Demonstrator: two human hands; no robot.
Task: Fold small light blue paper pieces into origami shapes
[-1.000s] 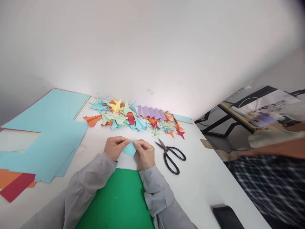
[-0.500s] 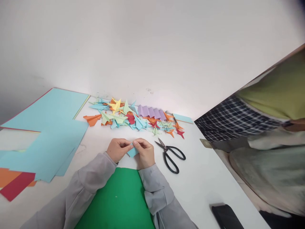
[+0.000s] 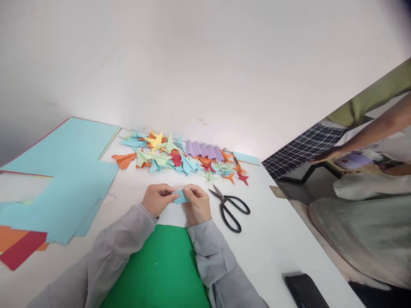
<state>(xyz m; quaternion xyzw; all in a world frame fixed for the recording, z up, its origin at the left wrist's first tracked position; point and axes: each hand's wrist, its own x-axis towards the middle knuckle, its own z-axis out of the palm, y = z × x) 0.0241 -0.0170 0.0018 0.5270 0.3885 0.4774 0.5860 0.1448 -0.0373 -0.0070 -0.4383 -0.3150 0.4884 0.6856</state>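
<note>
A small piece of light blue paper is held above the white table between both hands. My left hand pinches its left corner between thumb and finger. On the right side of the paper, my right hand grips it with the thumb on top. Just right of that hand lie black-handled scissors with their blades parted. Beyond the hands, folded paper planes in several colours lie in a long pile, with a pleated purple paper among them.
Large light blue sheets cover the left side, with red and orange strips in front. A black phone lies at the lower right. Two people stand or sit beyond the table's right edge.
The blue paper has turned between my fingers and my right hand has shifted slightly right. At the right, the person in yellow-green has moved back and an arm now shows.
</note>
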